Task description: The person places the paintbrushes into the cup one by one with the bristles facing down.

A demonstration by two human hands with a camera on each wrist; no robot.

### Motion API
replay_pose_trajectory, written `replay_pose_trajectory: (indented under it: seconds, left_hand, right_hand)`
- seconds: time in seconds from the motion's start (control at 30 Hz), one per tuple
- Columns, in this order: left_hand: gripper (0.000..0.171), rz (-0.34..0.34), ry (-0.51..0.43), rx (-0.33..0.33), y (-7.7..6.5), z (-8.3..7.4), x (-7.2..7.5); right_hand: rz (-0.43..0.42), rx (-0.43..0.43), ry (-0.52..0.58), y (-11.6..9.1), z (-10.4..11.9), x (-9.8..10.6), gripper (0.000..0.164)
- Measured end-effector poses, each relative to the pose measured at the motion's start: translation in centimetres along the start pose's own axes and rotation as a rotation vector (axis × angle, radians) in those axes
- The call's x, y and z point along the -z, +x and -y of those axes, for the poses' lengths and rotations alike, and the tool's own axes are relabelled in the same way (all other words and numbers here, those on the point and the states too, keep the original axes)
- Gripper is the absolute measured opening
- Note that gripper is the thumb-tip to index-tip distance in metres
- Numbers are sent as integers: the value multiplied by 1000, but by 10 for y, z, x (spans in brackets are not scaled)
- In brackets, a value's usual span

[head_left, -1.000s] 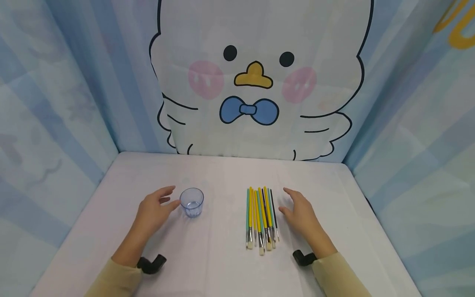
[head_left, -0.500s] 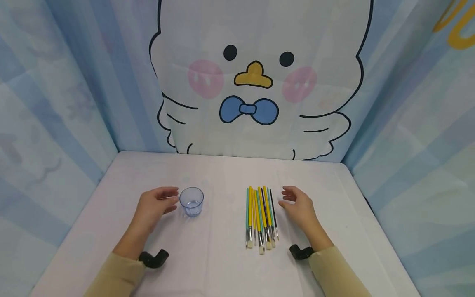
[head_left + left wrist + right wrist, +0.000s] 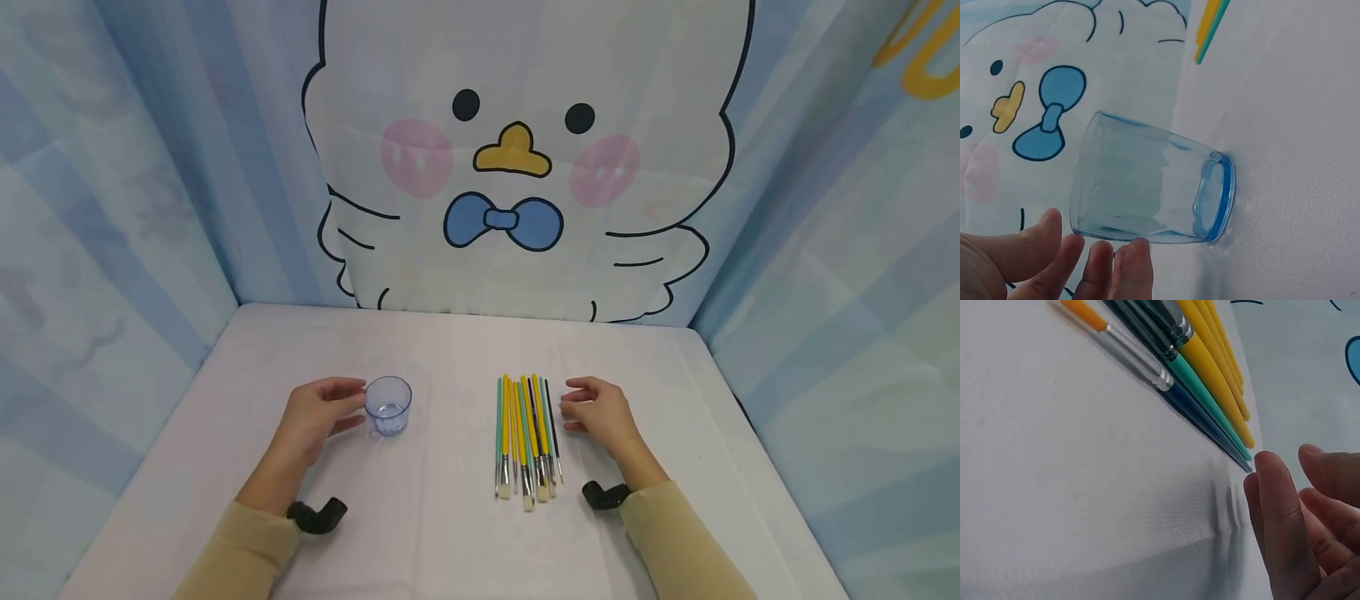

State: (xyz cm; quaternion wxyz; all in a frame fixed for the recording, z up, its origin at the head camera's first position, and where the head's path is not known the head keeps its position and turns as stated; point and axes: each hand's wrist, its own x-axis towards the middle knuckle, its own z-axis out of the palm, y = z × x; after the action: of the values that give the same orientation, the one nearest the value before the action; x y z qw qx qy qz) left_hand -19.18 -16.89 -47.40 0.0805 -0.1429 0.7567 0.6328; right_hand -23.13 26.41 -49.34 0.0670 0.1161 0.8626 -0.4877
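A clear bluish glass [image 3: 388, 408] stands upright on the table, left of the middle. My left hand [image 3: 321, 412] is at its left side, thumb and fingers extended toward it. In the left wrist view the fingertips [image 3: 1141, 250] meet the glass's edge, though I cannot tell whether they touch it. Several paintbrushes [image 3: 525, 433] with yellow, green and dark handles lie side by side right of the glass, bristles toward me. Just right of them is my right hand [image 3: 600, 412], holding nothing, its fingers [image 3: 1282, 512] loosely bent near the handle ends of the brushes.
The table [image 3: 450, 542] has a pale cloth over it. Behind it hangs a curtain [image 3: 517, 275] printed with a white bird, and striped blue curtains [image 3: 105, 250] close in both sides. A black wrist mount [image 3: 318, 515] sits on each wrist.
My left hand has turned and moved slightly right, closer to the glass. The right hand has shifted left toward the paintbrushes, its fingers drawing in. Glass and brushes have stayed in place.
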Motion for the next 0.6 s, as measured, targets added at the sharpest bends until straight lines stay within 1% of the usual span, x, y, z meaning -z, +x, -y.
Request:
replay_pose_trajectory:
  seconds: [0.13,0.37,0.6]
  left_hand:
    - [40,1,-4,11,2,2,-1]
    - [39,-5,-6,28,3,1,-3]
    - [39,1,-17,17,2,1,-4]
  right_hand:
    - [8,-34,-1,3,1,-1,47]
    - [12,-61,-37,8,6,-6,39]
    - [18,-72,-79,10,8,-13,36]
